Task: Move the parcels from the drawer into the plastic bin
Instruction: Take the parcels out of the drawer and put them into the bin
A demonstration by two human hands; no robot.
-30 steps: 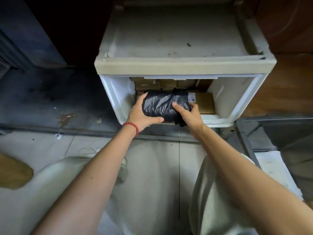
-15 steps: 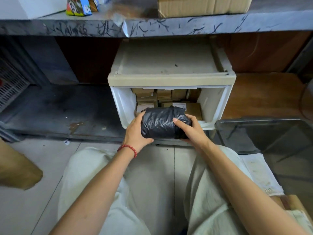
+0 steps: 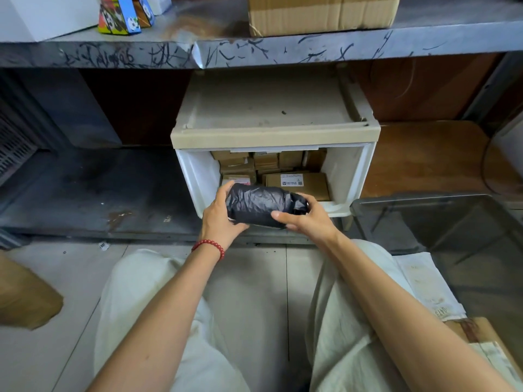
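A black plastic-wrapped parcel is held in front of the open white drawer, just outside its front edge. My left hand grips its left end, and my right hand grips its right end with the thumb along the front. Inside the drawer lie several brown cardboard parcels, one with a white label. The dark, see-through plastic bin stands on the floor to the right of the drawer.
A grey shelf overhangs the drawer unit and carries a cardboard box and colourful cartons. A brown paper bag lies on the floor at left. My knees in pale trousers fill the foreground.
Both hands have drawn the black parcel out of the drawer and toward me. My head has tilted up, so the shelf above has come into view.
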